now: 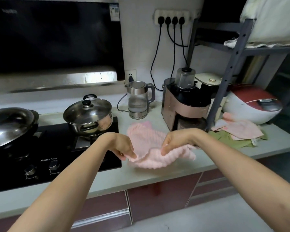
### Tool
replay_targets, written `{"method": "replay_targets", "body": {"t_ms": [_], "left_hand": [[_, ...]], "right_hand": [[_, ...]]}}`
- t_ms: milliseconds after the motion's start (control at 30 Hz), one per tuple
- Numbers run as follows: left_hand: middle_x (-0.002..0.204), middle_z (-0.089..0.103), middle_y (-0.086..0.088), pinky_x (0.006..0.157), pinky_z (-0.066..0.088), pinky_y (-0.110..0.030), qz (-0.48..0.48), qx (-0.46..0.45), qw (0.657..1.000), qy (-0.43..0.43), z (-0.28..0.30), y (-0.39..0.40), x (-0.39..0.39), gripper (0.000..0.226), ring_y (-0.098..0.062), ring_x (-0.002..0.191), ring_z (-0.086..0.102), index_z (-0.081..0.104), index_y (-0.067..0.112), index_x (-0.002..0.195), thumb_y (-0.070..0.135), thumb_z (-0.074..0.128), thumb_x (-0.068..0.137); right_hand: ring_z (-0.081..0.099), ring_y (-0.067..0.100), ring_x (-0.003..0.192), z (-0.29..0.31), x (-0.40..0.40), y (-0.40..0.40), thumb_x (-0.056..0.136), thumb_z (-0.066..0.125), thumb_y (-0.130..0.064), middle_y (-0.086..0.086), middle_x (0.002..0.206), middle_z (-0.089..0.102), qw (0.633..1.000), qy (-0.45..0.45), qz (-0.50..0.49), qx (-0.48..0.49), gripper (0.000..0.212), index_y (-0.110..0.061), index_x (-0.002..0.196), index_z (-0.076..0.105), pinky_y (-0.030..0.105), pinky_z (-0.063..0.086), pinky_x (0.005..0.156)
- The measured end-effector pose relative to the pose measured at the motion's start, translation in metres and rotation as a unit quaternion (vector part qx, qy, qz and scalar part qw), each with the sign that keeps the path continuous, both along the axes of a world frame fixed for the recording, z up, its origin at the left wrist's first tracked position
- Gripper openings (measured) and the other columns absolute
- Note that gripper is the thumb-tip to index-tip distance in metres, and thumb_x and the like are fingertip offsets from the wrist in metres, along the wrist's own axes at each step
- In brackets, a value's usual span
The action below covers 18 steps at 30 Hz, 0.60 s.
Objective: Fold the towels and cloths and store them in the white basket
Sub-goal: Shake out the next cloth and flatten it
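Now both hands, left hand (124, 147) and right hand (173, 143), pinch the pink towel's (151, 148) near edge; towel runs left-right.

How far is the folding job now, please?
Nothing looks stored: no white basket is in view. In hand: the left hand and right hand each pinch the near edge of the pink towel. Left: the pile of cloths by the rice cooker lies unfolded.

Two bare forearms, no sleeves, left hand (122, 146) and right hand (175, 143) ungloved, no visible rings
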<state>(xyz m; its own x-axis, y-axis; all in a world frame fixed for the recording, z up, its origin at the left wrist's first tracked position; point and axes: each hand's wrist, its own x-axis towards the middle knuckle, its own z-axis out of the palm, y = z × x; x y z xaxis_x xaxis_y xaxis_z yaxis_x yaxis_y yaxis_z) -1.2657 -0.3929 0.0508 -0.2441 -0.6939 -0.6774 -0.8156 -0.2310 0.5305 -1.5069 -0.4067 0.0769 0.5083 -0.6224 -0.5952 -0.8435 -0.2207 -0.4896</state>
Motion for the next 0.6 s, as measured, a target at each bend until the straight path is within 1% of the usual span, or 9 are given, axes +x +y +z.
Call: {"method": "replay_targets", "body": {"t_ms": [100,233,300,367,400,433,467,533,600], "left_hand": [[0.106,0.059,-0.001,0.087,0.055,-0.027,-0.05,0.06,0.997,-0.019,-0.015,0.01,-0.008,0.017,-0.015,0.104,0.056,0.069,0.01,0.093,0.025,0.07,0.086],[0.107,0.062,0.001,0.091,0.051,-0.025,-0.065,0.118,0.99,0.039,-0.026,0.015,-0.011,0.01,-0.018,0.11,0.055,0.071,0.014,0.091,0.021,0.064,0.089],[0.115,0.065,-0.001,0.092,0.05,-0.022,-0.057,0.105,0.99,0.072,-0.032,0.013,-0.008,0.016,-0.016,0.112,0.059,0.073,0.012,0.098,0.019,0.062,0.089],[0.115,0.066,0.003,0.087,0.05,-0.019,-0.022,0.035,0.993,0.114,-0.042,0.008,-0.001,0.023,-0.007,0.104,0.062,0.071,0.011,0.108,0.02,0.057,0.091],[0.104,0.066,0.006,0.078,0.05,-0.018,0.018,-0.004,0.99,0.139,-0.05,0.004,0.005,0.021,-0.003,0.09,0.062,0.072,0.012,0.102,0.022,0.056,0.092],[0.086,0.061,0.006,0.067,0.047,-0.017,0.071,-0.027,0.982,0.171,-0.057,0.001,0.011,0.02,-0.002,0.073,0.056,0.071,0.013,0.086,0.024,0.056,0.093],[0.072,0.05,0.003,0.058,0.042,-0.016,0.127,-0.039,0.97,0.205,-0.066,-0.002,0.016,0.026,-0.004,0.06,0.047,0.063,0.014,0.071,0.024,0.057,0.094],[0.069,0.042,-0.003,0.049,0.042,-0.017,0.231,-0.052,0.938,0.253,-0.082,-0.008,0.022,0.027,-0.007,0.049,0.042,0.058,0.009,0.071,0.018,0.056,0.096],[0.075,0.045,-0.007,0.061,0.056,-0.02,0.303,-0.073,0.913,0.263,-0.092,-0.012,0.021,0.016,-0.006,0.048,0.052,0.066,0.002,0.093,0.012,0.053,0.097]], "right_hand": [[0.058,0.002,0.06,-0.018,0.0,0.007,0.084,0.07,-0.032,-0.017,0.064,0.066,0.996,0.048,0.01,0.074,0.02,-0.03,0.065,0.071,0.015,0.046,0.061],[0.062,0.004,0.072,-0.037,-0.002,0.009,0.084,0.071,-0.031,-0.015,0.075,0.07,0.989,0.07,0.005,0.131,0.008,-0.029,0.076,0.073,0.017,0.048,0.067],[0.061,0.007,0.075,-0.045,-0.005,0.006,0.083,0.072,-0.032,-0.012,0.078,0.069,0.991,0.051,-0.014,0.125,0.008,-0.025,0.082,0.073,0.017,0.048,0.067],[0.06,0.008,0.087,-0.054,-0.01,0.001,0.083,0.071,-0.034,-0.011,0.093,0.068,0.996,0.024,-0.047,0.073,0.02,-0.018,0.096,0.073,0.018,0.047,0.075],[0.06,0.01,0.097,-0.06,-0.013,-0.003,0.084,0.071,-0.034,-0.009,0.106,0.067,0.997,0.007,-0.072,0.027,0.03,-0.013,0.105,0.071,0.019,0.046,0.082],[0.059,0.014,0.105,-0.066,-0.017,-0.007,0.084,0.071,-0.032,-0.003,0.116,0.065,0.994,-0.016,-0.102,-0.019,0.037,-0.007,0.112,0.068,0.021,0.046,0.088],[0.059,0.017,0.108,-0.072,-0.021,-0.011,0.085,0.07,-0.029,0.002,0.118,0.064,0.989,-0.043,-0.129,-0.06,0.037,-0.004,0.111,0.067,0.021,0.046,0.09],[0.061,0.017,0.094,-0.084,-0.027,-0.021,0.086,0.069,-0.022,0.005,0.097,0.067,0.974,-0.086,-0.168,-0.124,0.021,-0.004,0.096,0.071,0.012,0.044,0.073],[0.06,0.016,0.086,-0.096,-0.029,-0.036,0.086,0.066,-0.015,0.002,0.085,0.066,0.962,-0.1,-0.199,-0.157,0.008,-0.009,0.082,0.07,0.017,0.042,0.066]]}}
